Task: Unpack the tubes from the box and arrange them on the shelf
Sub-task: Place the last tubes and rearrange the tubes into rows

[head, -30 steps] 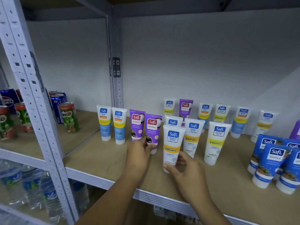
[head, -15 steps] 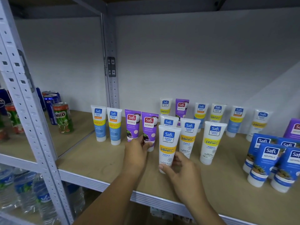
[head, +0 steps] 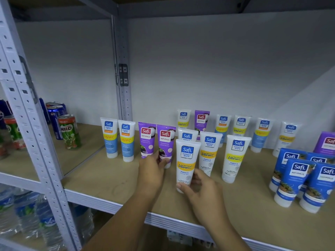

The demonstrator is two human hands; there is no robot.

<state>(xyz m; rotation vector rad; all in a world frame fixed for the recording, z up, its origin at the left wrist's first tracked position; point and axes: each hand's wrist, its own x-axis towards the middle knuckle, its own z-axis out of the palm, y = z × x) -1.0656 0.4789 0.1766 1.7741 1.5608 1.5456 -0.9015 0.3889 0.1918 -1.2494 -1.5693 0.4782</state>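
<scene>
Many Safi tubes stand cap-down on the wooden shelf [head: 112, 180]. My right hand [head: 201, 191] grips the lower part of a white Vitamin C tube [head: 186, 160] near the front. My left hand [head: 152, 169] pinches the bottom of the right-hand purple Naturals tube [head: 165, 140], with a second purple tube [head: 146, 138] just left of it. Two blue-and-white tubes [head: 117, 138] stand further left. More white tubes [head: 235, 156] stand behind and to the right. The box is out of view.
Blue Naturals tubes [head: 297, 178] cluster at the front right, with a purple tube [head: 326, 144] behind them. Milo and Pepsi cans [head: 68, 131] stand in the left bay beyond a perforated steel upright [head: 34, 134]. Water bottles [head: 32, 214] fill the shelf below.
Both hands stay on the same tubes. The view has shifted slightly; the white tube in my right hand stands a little nearer the purple one.
</scene>
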